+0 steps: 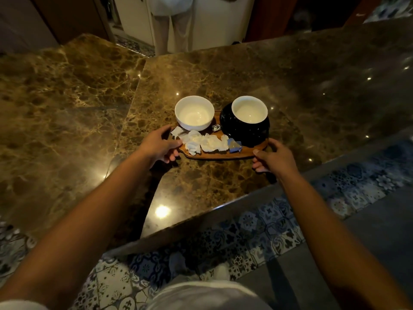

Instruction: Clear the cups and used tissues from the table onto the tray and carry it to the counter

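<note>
A small wooden tray (pixel 220 155) rests on the brown marble counter (pixel 223 186). On it stand a white cup (pixel 194 113) at the left and a black cup with a white inside (pixel 245 120) at the right. Crumpled white tissues (pixel 202 142), a silver foil scrap (pixel 215 127) and a blue wrapper (pixel 234 146) lie along the tray's near side. My left hand (pixel 159 146) grips the tray's left end, thumb on top. My right hand (pixel 273 157) holds the tray's right end, fingers curled under the edge.
The counter has a raised slab on the left (pixel 62 113) and a near edge running diagonally above patterned floor tiles (pixel 257 231). Beyond the far edge stands a person in light trousers (pixel 173 25). Ceiling lights glare off the marble.
</note>
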Demonstrator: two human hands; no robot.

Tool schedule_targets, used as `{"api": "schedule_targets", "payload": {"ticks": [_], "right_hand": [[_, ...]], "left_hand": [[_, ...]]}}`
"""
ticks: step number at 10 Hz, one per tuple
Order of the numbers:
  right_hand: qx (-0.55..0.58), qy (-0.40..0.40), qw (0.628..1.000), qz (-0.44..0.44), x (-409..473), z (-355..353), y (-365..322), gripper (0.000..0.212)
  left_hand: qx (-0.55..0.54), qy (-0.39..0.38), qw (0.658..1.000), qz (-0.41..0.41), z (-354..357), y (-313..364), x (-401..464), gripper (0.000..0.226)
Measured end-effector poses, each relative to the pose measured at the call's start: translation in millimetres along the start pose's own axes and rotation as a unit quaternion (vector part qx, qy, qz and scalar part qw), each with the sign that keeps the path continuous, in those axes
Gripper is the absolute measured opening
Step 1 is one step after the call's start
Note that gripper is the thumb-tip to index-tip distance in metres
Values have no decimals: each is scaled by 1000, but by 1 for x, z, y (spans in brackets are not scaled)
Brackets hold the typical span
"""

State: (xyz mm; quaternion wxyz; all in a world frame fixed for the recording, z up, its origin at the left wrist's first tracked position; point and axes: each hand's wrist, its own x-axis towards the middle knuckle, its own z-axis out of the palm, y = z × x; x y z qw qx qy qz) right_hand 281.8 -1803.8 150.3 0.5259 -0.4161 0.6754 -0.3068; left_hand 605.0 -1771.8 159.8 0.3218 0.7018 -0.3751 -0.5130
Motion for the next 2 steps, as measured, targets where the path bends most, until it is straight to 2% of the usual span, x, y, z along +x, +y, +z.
{"api": "schedule_targets", "payload": {"ticks": [1, 2], "right_hand": [[-37, -2, 999, -39, -10, -11, -12, 67], [-89, -17, 986, -143, -32, -23, -27, 19]], "left_hand": [[8, 58, 998, 21, -9, 2, -22, 87], [-1, 67, 993, 96, -21, -2, -52, 57]]}}
